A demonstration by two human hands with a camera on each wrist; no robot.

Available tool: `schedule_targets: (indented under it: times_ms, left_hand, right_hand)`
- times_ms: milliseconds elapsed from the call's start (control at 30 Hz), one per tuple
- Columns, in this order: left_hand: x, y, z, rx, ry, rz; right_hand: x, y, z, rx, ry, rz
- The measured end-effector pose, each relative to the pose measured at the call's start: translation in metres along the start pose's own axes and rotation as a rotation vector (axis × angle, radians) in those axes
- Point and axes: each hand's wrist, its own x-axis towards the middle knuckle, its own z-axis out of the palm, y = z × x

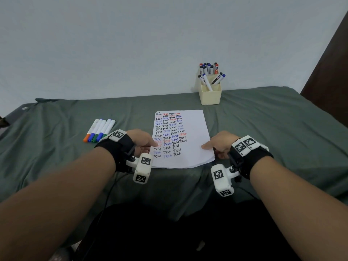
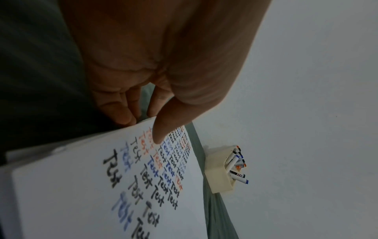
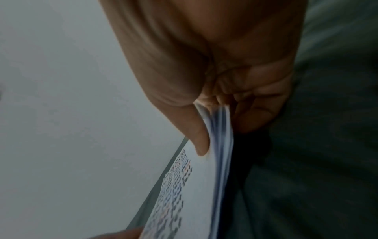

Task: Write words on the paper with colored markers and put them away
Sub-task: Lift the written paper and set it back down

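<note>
We pinch the paper stack [image 1: 181, 136] at centre, left grip [image 1: 142, 141] at 9 o'clock, right grip [image 1: 219, 145] at 3. Five markers [image 1: 99, 130] lie at 10 o'clock; one cream holder [image 1: 210, 96] at 1.

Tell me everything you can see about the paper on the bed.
The paper is a white stack of sheets lying on the green sheet, near its front edge. The top page carries rows of the word "Test" in black, blue and red. The left hand pinches its left edge, thumb on top; the right hand pinches the right edge, lifting it slightly.
</note>
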Motion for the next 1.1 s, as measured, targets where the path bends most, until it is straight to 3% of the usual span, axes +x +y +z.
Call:
schedule_targets:
  times_ms: [267, 367, 500, 700, 833, 1100]
  left_hand:
    - [-0.002, 0.003, 0.007, 0.16, 0.03, 0.082]
    - [0.007, -0.001, 0.008, 0.245, 0.126, 0.155]
    - [0.02, -0.011, 0.011, -0.011, 0.167, 0.219]
    - [0.012, -0.006, 0.007, -0.222, -0.02, 0.202]
    - [0.013, 0.0, 0.004, -0.323, 0.012, 0.255]
    - [0.024, 0.032, -0.016, -0.235, 0.175, 0.513]
  right_hand:
    - [0.001, 0.004, 0.007, 0.006, 0.04, -0.128]
    - [0.001, 0.009, 0.008, 0.064, 0.071, -0.152]
    - [0.002, 0.017, 0.016, 0.162, 0.136, -0.194]
    - [0.003, 0.016, 0.021, 0.208, 0.234, -0.269]
    - [0.004, 0.001, 0.017, 0.231, 0.286, -0.353]
    - [0.019, -0.034, -0.001, 0.215, 0.364, -0.465]
